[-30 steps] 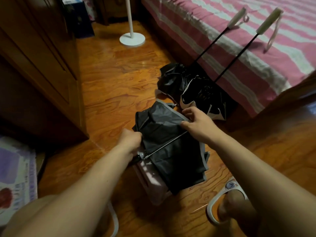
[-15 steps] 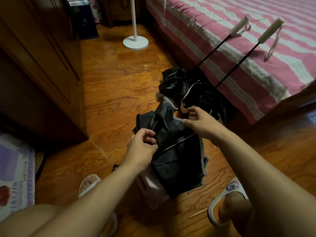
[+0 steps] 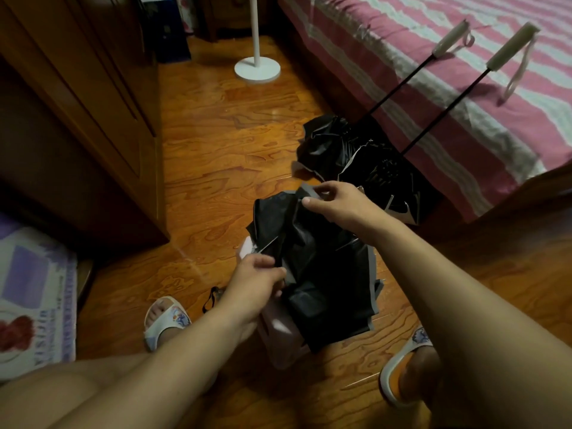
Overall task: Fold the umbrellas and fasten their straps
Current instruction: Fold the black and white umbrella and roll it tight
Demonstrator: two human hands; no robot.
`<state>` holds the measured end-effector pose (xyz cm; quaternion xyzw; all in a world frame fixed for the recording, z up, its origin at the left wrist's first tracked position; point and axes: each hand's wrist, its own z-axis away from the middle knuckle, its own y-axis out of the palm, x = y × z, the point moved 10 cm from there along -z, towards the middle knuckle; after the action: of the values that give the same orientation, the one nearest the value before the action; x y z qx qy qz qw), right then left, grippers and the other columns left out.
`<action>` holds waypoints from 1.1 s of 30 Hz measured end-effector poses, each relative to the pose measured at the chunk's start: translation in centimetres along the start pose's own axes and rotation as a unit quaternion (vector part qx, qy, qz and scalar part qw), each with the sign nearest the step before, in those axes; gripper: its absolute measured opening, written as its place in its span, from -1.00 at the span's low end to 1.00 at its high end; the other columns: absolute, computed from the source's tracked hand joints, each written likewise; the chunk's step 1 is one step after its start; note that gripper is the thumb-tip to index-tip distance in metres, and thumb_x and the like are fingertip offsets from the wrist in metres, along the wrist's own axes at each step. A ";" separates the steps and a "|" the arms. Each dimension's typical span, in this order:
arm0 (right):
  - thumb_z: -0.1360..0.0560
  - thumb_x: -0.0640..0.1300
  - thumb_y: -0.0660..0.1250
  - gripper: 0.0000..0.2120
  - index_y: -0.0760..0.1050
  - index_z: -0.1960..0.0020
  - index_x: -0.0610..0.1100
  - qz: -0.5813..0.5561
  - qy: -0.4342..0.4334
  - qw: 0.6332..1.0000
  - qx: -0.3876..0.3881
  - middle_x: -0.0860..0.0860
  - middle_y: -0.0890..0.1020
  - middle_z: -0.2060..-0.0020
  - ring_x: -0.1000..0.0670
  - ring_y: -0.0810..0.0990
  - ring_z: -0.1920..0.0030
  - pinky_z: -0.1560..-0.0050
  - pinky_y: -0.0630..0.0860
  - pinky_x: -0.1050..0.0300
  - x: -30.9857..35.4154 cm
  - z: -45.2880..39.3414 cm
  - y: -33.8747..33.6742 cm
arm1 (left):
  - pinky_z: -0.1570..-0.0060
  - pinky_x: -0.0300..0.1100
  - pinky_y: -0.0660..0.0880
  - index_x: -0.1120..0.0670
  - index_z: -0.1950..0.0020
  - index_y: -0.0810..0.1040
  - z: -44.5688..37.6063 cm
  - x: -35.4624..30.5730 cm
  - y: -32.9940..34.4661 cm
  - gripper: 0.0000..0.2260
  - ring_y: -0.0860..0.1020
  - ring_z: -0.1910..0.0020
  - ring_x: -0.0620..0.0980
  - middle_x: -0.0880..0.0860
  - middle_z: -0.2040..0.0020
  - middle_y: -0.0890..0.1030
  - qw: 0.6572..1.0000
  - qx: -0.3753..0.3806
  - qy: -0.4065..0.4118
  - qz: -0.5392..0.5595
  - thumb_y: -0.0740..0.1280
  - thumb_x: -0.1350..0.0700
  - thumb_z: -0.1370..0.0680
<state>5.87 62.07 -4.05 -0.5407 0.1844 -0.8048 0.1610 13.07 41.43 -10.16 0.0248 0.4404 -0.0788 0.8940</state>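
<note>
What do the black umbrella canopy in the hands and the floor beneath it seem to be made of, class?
Black umbrella canopy with grey edging: apparently thin synthetic fabric, faintly glossy; it creases and folds limply.
Orange-brown floor: probably varnished wood or wood-look laminate; swirling grain, plank seams and bright reflections show.

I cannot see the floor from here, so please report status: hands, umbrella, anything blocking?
Left hand and right hand both pinch black fabric umbrella canopy. Canopy loose, strap not fastened. Two more black umbrellas lie just beyond, near the pink striped bed.
</note>
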 end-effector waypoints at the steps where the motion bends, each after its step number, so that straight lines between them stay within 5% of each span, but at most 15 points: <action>1: -0.53 0.10 0.47 -0.69 0.57 -0.18 -0.03 0.004 0.005 1.000 0.014 0.05 0.66 0.09 0.14 0.63 0.14 0.14 0.54 0.24 0.1 0.2 0.2 | 0.17 -0.16 0.52 0.16 -0.21 0.48 0.0 0.8 0.0 -0.78 0.58 0.16 -0.01 0.12 0.06 0.60 0.999 -0.004 -0.030 0.035 0.37 0.29 -0.59; 3: -0.55 0.05 0.45 -0.76 0.64 -0.02 -0.13 0.000 0.000 1.000 0.030 0.02 0.63 0.26 0.09 0.60 0.28 0.24 0.49 0.17 0.1 0.4 0.3 | 0.13 -0.13 0.53 0.17 -0.18 0.48 0.0 1.1 -0.2 -0.81 0.58 0.15 -0.01 0.12 0.07 0.60 0.998 -0.019 -0.038 0.053 0.38 0.29 -0.59; 6: -0.58 0.02 0.41 -0.80 0.67 0.04 -0.11 -0.119 -0.018 0.993 0.006 -0.04 0.69 0.19 0.00 0.67 0.21 0.20 0.54 0.08 0.5 1.2 -1.1 | -0.15 -0.02 0.59 0.13 -0.15 0.51 0.4 -1.3 -0.2 -0.75 0.64 -0.03 0.08 0.13 -0.08 0.64 0.999 -0.016 0.040 0.016 0.41 0.37 -0.54; 9: -0.63 -0.05 0.36 -0.78 0.63 0.05 -0.21 -0.185 -0.023 0.982 -0.019 -0.12 0.68 0.19 -0.01 0.68 0.27 0.30 0.59 0.13 0.6 2.3 -3.8 | -0.20 -0.03 0.57 -0.06 -0.18 0.55 1.5 -4.3 0.6 -0.59 0.60 0.05 0.08 0.06 -0.23 0.61 0.989 0.021 0.135 -0.052 0.40 0.42 -0.53; 12: -0.64 -0.07 0.34 -0.79 0.61 0.05 -0.19 -0.171 -0.012 0.985 -0.020 -0.09 0.67 0.24 0.03 0.66 0.31 0.30 0.57 0.13 -0.3 3.2 -5.4 | -0.48 0.08 0.34 -0.37 -0.33 0.40 2.2 -5.9 1.3 -0.31 0.56 -0.25 -0.18 -0.17 0.02 0.70 0.972 0.071 0.200 -0.096 0.38 0.42 -0.55; 13: -0.63 -0.06 0.35 -0.78 0.62 0.02 -0.22 -0.168 -0.011 0.986 -0.020 -0.15 0.68 0.18 -0.04 0.68 0.25 0.22 0.57 0.05 -0.6 3.4 -5.7 | -0.53 0.16 0.23 -0.42 -0.39 0.30 2.4 -6.0 1.5 -0.24 0.58 -0.18 -0.25 -0.26 0.13 0.68 0.965 0.087 0.215 -0.121 0.38 0.40 -0.55; 16: -0.63 -0.05 0.36 -0.76 0.65 -0.05 -0.24 -0.169 -0.015 0.985 -0.032 -0.26 0.71 0.03 -0.21 0.70 0.07 0.03 0.57 -0.13 -0.9 4.0 -6.2 | -0.41 0.22 0.40 -0.48 -0.52 0.11 2.5 -6.1 1.7 -0.11 0.62 0.18 -0.05 -0.19 0.25 0.62 0.949 0.102 0.248 -0.166 0.39 0.36 -0.56; 18: -0.63 -0.06 0.35 -0.79 0.66 -0.02 -0.20 -0.181 -0.034 0.982 -0.038 -0.19 0.73 0.09 -0.20 0.70 0.08 0.04 0.58 -0.11 -0.5 4.5 -6.7 | -0.25 0.14 0.56 -0.48 -0.54 0.07 2.6 -6.1 2.0 -0.09 0.62 0.13 0.10 -0.28 0.16 0.59 0.947 0.122 0.248 -0.166 0.40 0.36 -0.56; 20: -0.62 -0.06 0.36 -0.77 0.65 0.01 -0.23 -0.195 -0.054 0.979 -0.039 -0.15 0.71 0.13 -0.19 0.65 0.13 0.08 0.52 -0.11 -0.2 5.0 -7.0 | -0.24 -0.02 0.57 -0.43 -0.55 0.12 2.8 -6.5 2.2 -0.17 0.63 0.02 -0.08 -0.41 -0.09 0.54 0.950 0.128 0.243 -0.147 0.42 0.28 -0.58; 23: -0.62 -0.06 0.36 -0.76 0.63 0.06 -0.24 -0.198 -0.067 0.978 -0.023 -0.15 0.68 0.15 -0.18 0.62 0.15 0.07 0.47 -0.10 0.1 5.6 -6.8 | -0.37 -0.08 0.46 -0.36 -0.45 0.33 2.4 -7.0 1.2 -0.49 0.53 -0.26 -0.22 -0.09 -0.39 0.49 0.966 0.075 0.232 -0.090 0.39 0.09 -0.62; 28: -0.65 -0.11 0.30 -0.79 0.64 0.08 -0.14 -0.188 -0.056 0.981 0.002 -0.02 0.72 0.19 0.04 0.70 0.18 0.12 0.62 0.17 0.3 6.1 -5.2 | -0.28 0.07 0.56 -0.33 -0.22 0.54 1.9 -8.3 -0.3 -0.51 0.64 -0.06 -0.10 0.01 -0.21 0.57 0.972 -0.013 0.232 -0.036 0.44 0.28 -0.56; 33: -0.63 -0.05 0.36 -0.74 0.63 -0.02 -0.27 -0.178 -0.020 0.982 -0.063 -0.26 0.71 0.02 -0.26 0.71 -0.02 -0.20 0.56 -0.30 -0.7 5.6 -5.9 | -0.28 -0.03 0.55 -0.15 -0.54 0.34 2.6 -8.8 0.8 -0.31 0.59 0.20 -0.19 -0.31 0.03 0.66 0.964 0.032 0.254 -0.076 0.41 0.38 -0.54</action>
<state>11.00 66.90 0.15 -0.5899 0.1322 -0.7964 -0.0158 9.98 42.96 -1.65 0.0389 0.6510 -0.1515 0.7428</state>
